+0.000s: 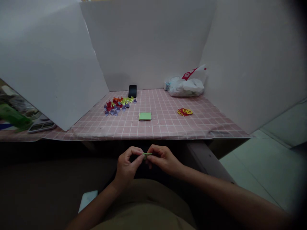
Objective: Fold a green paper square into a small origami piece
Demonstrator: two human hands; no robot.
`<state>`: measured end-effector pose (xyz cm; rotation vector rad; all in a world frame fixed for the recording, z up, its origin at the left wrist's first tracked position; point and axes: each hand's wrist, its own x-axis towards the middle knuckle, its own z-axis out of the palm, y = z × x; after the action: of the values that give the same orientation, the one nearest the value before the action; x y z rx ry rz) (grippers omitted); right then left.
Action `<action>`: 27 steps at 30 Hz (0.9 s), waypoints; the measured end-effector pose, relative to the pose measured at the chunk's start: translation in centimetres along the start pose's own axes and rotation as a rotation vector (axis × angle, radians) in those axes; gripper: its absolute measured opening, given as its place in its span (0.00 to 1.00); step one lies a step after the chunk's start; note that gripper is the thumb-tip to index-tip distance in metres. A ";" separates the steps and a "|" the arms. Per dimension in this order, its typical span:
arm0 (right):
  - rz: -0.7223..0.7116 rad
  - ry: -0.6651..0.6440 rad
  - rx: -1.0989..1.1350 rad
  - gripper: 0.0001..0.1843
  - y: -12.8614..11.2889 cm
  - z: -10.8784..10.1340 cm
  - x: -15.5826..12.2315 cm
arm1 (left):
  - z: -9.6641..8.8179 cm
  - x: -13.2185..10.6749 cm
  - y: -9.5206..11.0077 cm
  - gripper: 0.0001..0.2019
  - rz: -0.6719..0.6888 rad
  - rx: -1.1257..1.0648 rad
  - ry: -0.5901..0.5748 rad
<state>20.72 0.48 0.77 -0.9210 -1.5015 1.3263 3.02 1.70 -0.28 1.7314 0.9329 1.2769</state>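
Observation:
Below the table's front edge, my left hand (127, 166) and my right hand (161, 159) meet over my lap. Both pinch a small folded green paper piece (146, 154) between thumb and fingers. On the pink checked tablecloth (168, 124) ahead lies a green stack of paper squares (145, 116). Further back on the left sits a cluster of small folded paper pieces (118, 104) in red, yellow, orange and purple.
A black phone (132, 91) stands against the white back board. A white plastic bag (187, 85) lies at the back right. A yellow and red paper shape (184, 111) lies on the right. White boards wall the table. A calculator (40, 126) sits far left.

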 end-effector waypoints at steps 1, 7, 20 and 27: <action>0.016 -0.016 0.018 0.04 0.0 -0.1 0.1 | -0.1 0.0 0.0 0.04 -0.002 0.015 -0.001; 0.054 -0.062 -0.057 0.02 -0.1 -0.4 0.2 | -0.8 0.2 0.3 0.04 -0.071 0.139 -0.107; 0.025 0.032 -0.156 0.07 0.3 -0.1 0.3 | 0.4 -0.6 0.6 0.11 -0.299 0.054 -0.151; -0.020 0.009 -0.294 0.16 0.6 0.0 0.1 | 0.5 -0.5 1.0 0.12 -0.324 0.007 -0.257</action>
<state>20.65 0.61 0.20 -1.0909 -1.7234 1.1026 3.49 0.71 0.35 1.6227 1.0149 0.8217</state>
